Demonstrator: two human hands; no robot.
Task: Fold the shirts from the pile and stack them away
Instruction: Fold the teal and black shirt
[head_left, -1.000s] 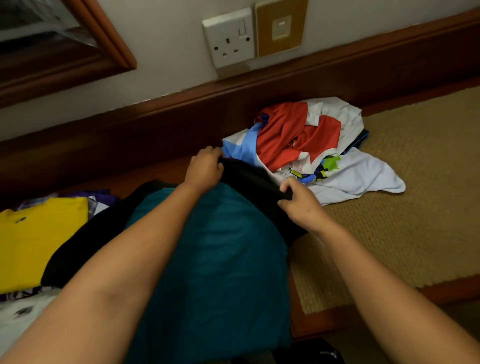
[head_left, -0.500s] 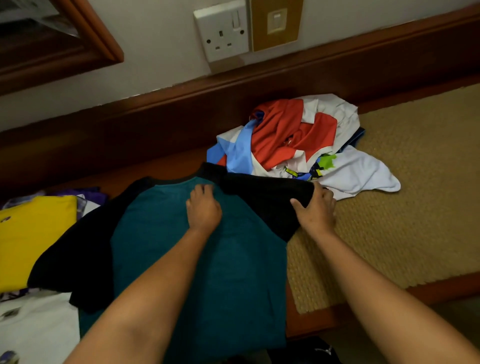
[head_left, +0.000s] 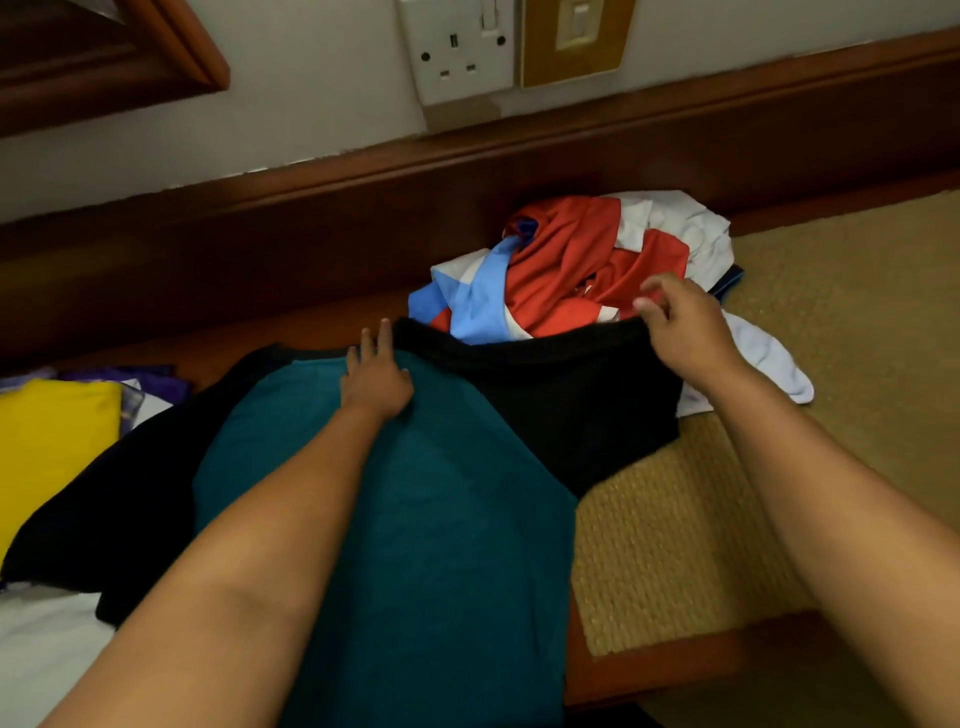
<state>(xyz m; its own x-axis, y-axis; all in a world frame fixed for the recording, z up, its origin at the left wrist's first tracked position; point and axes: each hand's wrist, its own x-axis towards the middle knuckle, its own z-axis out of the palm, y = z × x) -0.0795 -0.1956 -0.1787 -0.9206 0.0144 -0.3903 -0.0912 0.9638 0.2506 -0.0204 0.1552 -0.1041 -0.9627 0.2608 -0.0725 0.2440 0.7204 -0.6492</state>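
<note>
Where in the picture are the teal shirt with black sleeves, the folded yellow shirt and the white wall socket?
teal shirt with black sleeves (head_left: 415, 519): head view, on its teal body panel.
folded yellow shirt (head_left: 52, 441): head view, on its flat top face.
white wall socket (head_left: 460, 49): head view, on its faceplate.

Two bare forearms reach in from the lower edge of the view, uncovered from elbow to wrist, with no sleeve cuff in sight. The left hand (head_left: 375, 382) and the right hand (head_left: 684, 328) carry no rings, watch, bracelet or glove. Short fingernails show on the right hand.
</note>
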